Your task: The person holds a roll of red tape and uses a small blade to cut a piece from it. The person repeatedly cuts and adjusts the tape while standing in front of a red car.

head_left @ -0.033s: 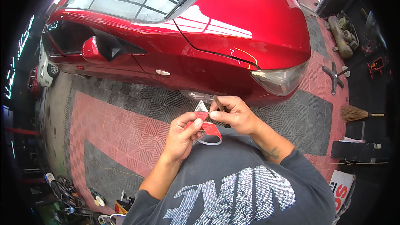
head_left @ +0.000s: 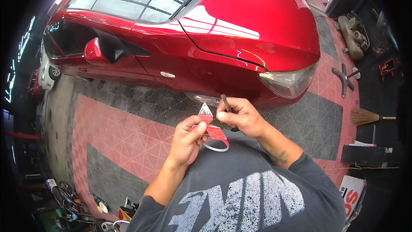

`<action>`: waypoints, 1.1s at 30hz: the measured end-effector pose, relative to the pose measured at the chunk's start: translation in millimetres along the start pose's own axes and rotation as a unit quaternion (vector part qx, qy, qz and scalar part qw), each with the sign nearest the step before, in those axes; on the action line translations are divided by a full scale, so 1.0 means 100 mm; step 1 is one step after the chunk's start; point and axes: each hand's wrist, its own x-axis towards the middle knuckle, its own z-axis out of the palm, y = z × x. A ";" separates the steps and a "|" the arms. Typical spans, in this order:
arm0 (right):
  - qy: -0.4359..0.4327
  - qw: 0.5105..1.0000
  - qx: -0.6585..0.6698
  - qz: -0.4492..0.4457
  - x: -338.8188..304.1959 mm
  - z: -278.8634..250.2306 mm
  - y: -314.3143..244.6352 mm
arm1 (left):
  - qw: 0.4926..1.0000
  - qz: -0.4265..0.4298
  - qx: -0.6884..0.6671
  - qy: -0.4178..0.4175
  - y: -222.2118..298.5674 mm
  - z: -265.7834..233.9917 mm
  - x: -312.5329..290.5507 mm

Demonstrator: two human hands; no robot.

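My left hand [head_left: 186, 141] is closed, with thumb and fingers pinching a folded red strip [head_left: 216, 133]. One end of the strip comes to a silver, pointed triangular tip [head_left: 205, 109], and its pale edge curls in a loop below the fingers. Close on the right, my right hand [head_left: 242, 116] is closed around a slim dark stick-like tool [head_left: 225, 102]. The tool's upper end sticks up past the fingers; its exact kind cannot be made out. A small gap separates the right fingertips from the silver tip.
A red car [head_left: 206, 68] stands just ahead, its headlight [head_left: 287, 81] at the right. Pink and grey floor tiles [head_left: 124, 133] lie beneath. A broom [head_left: 365, 117], a black star-shaped base [head_left: 343, 79] and an air compressor [head_left: 352, 36] are along the right side.
The silver tip has shifted slightly left, away from my right fingers. The dark tool and right hand are tilted a little differently; both hands keep their hold.
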 end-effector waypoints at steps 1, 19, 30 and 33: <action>0.010 0.998 0.065 0.023 0.00 -0.02 0.04 | 1.000 0.004 0.001 -0.004 0.01 0.01 0.00; 0.093 0.959 -0.216 -0.159 -0.06 0.04 0.00 | 1.000 -0.003 0.001 -0.006 0.10 -0.01 0.06; 0.079 0.838 -0.456 -0.289 -0.01 0.16 0.02 | 0.997 -0.015 -0.072 -0.019 -0.02 0.08 0.05; 0.083 0.836 -0.454 -0.297 -0.01 0.17 0.02 | 0.998 -0.007 -0.056 -0.006 -0.01 0.11 0.04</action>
